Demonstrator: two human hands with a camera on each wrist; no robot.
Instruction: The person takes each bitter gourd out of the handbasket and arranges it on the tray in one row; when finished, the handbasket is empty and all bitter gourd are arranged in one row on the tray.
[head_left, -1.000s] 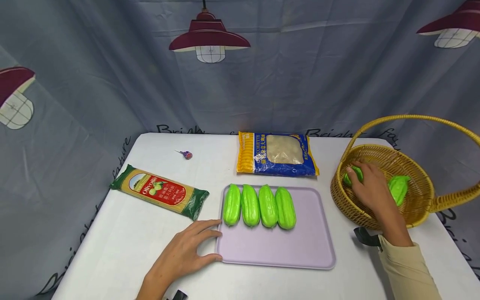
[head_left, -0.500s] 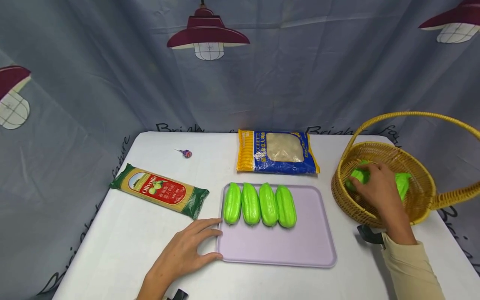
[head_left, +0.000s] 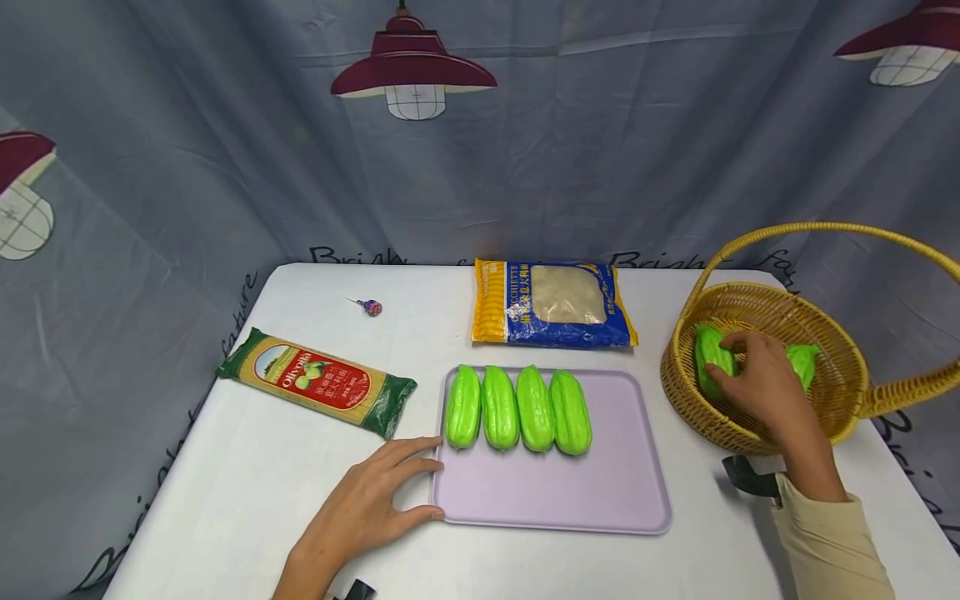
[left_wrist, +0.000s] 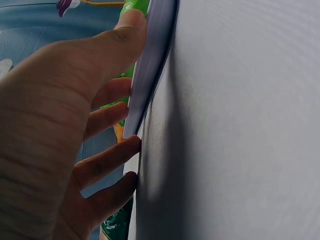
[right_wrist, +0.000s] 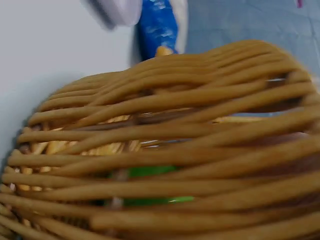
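Inside the wicker basket [head_left: 697, 421] on the right, my right hand [head_left: 767, 379] holds a ridged green gourd [head_left: 708, 354] with thumb and fingertips. Another green gourd [head_left: 804, 362] shows behind that hand. In the right wrist view the basket's weave [right_wrist: 165, 130] fills most of the picture, with a bit of green behind it. My left hand [head_left: 371, 504] is spread at the left edge of a pale purple tray [head_left: 622, 492], its thumb and fingertips at the rim. Along the tray's upper left, several green gourds [head_left: 500, 408] lie in a row.
A spaghetti packet [head_left: 318, 382] lies slantwise on the left of the white table [head_left: 247, 492]. Behind the tray lies a blue and yellow pasta bag [head_left: 555, 304]. A small lollipop [head_left: 370, 307] is at the back left. The basket's tall handle [head_left: 825, 227] arches over its opening.
My right hand has shifted a little to the right within the basket, and more of the gourd at its fingertips shows. My left hand has stayed at the tray's edge.
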